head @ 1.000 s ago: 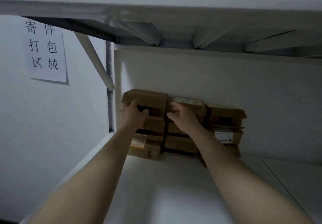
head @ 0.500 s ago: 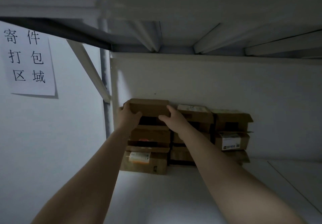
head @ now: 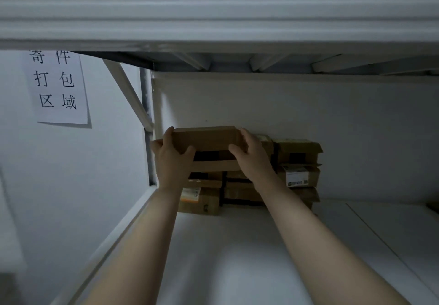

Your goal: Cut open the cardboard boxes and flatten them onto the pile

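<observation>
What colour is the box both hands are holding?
The box is plain brown; head view.

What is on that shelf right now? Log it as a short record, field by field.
setting: white shelf, dim light
stock: stacked boxes of cardboard, in columns against the back wall
target: top box, at the top of the left column
left hand: grips the top box's left end
right hand: grips its right end
sign: paper sign with printed characters, on the wall to the left
cutting tool: none in view
</observation>
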